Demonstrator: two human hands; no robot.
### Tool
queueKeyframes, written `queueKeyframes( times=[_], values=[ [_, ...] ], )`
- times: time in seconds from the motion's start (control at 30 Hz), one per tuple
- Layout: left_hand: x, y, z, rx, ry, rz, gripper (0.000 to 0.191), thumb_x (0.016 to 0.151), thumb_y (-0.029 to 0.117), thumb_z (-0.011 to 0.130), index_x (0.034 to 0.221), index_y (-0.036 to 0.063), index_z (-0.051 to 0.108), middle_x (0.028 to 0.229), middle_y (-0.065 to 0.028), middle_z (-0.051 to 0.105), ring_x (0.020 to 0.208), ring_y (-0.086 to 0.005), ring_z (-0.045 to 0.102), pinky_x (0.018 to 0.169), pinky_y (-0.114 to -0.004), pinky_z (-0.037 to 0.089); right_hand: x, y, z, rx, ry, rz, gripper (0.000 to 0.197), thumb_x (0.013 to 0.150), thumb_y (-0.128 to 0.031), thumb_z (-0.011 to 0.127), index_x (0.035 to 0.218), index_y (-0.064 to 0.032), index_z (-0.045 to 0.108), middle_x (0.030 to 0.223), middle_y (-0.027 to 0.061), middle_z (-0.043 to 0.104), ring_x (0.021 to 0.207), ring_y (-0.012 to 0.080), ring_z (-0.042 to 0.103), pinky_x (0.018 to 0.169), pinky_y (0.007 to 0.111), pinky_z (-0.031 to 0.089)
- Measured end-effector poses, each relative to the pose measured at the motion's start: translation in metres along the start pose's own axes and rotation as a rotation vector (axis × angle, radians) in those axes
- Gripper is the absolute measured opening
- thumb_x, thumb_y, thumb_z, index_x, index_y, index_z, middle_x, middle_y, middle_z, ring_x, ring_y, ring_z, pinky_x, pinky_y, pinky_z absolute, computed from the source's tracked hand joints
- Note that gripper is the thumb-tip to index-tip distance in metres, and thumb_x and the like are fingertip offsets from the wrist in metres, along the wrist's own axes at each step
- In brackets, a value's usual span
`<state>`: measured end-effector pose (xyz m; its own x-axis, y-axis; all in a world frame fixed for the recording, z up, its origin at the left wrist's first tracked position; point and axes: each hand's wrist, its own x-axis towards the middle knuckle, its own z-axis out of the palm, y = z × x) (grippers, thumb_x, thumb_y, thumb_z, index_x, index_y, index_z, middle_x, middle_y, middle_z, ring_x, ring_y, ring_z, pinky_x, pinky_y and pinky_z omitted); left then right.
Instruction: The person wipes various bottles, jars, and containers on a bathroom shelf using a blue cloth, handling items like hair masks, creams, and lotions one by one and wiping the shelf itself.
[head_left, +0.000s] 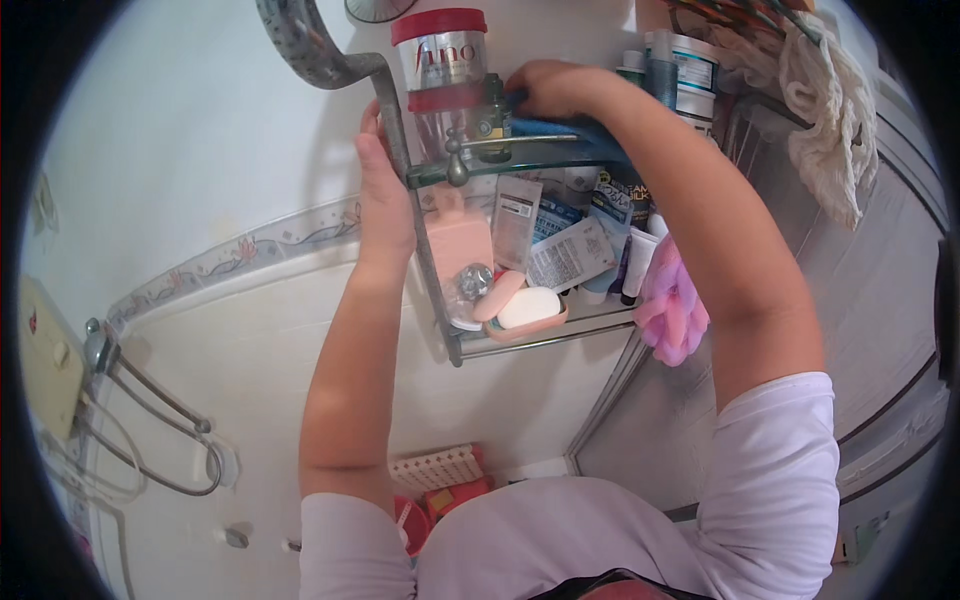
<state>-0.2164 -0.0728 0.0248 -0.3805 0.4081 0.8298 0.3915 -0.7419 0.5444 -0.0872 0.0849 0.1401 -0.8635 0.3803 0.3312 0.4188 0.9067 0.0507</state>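
In front of me is a corner shelf with a metal frame (429, 277) and glass tiers. My left hand (386, 191) holds the frame's left post, its fingertips partly hidden behind it. My right hand (559, 90) reaches over the upper glass shelf (540, 155), bent around a blue cloth (551, 127) that lies on the glass. Left of this hand stand a small dark green bottle (493, 120) and two stacked tubs with red lids, the upper tub (441, 56) silver. My right forearm hides part of the shelf.
On the lower tier are a pink bottle (459, 244), several tubes and packets (571, 253), and white soap (529, 307) in a pink dish (525, 332). White jars (694, 60) stand right of my hand. A pink-purple mesh sponge (671, 307) and whitish netting (829, 127) hang at the right.
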Motion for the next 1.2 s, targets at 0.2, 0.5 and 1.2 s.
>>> queueKeyframes(
  times=[0.2, 0.5, 1.2],
  values=[
    [0.000, -0.001, 0.009, 0.158, 0.043, 0.033, 0.083, 0.089, 0.058, 0.046, 0.141, 0.0001, 0.018, 0.133, -0.0157, 0.041, 0.122, -0.0231, 0.041, 0.102, -0.032, 0.031, -0.006, 0.023, -0.001, -0.316, -0.174, 0.019, 0.039, 0.074, -0.016, 0.065, 0.112, -0.0081, 0.064, 0.107, 0.0162, 0.064, 0.101, 0.0306, 0.060, 0.088, 0.037, 0.046],
    [0.004, -0.010, 0.006, 0.163, 0.078, -0.058, 0.080, 0.087, 0.048, 0.058, 0.139, -0.0016, 0.023, 0.126, -0.0155, 0.048, 0.112, -0.0224, 0.048, 0.096, -0.031, 0.037, -0.010, 0.016, 0.010, -0.044, -0.135, -0.173, 0.045, 0.070, -0.002, 0.060, 0.114, -0.0123, 0.063, 0.113, 0.0101, 0.063, 0.103, 0.0301, 0.059, 0.092, 0.033, 0.044],
    [0.008, -0.014, 0.001, 0.074, 0.027, -0.156, 0.067, 0.088, 0.033, 0.060, 0.140, 0.0063, 0.026, 0.124, -0.0159, 0.045, 0.112, -0.0241, 0.046, 0.093, -0.036, 0.038, -0.032, -0.013, -0.017, -0.147, -0.081, -0.136, 0.041, 0.071, -0.026, 0.069, 0.108, -0.0096, 0.066, 0.099, 0.0118, 0.067, 0.090, 0.0283, 0.062, 0.082, 0.034, 0.048]
  ],
)
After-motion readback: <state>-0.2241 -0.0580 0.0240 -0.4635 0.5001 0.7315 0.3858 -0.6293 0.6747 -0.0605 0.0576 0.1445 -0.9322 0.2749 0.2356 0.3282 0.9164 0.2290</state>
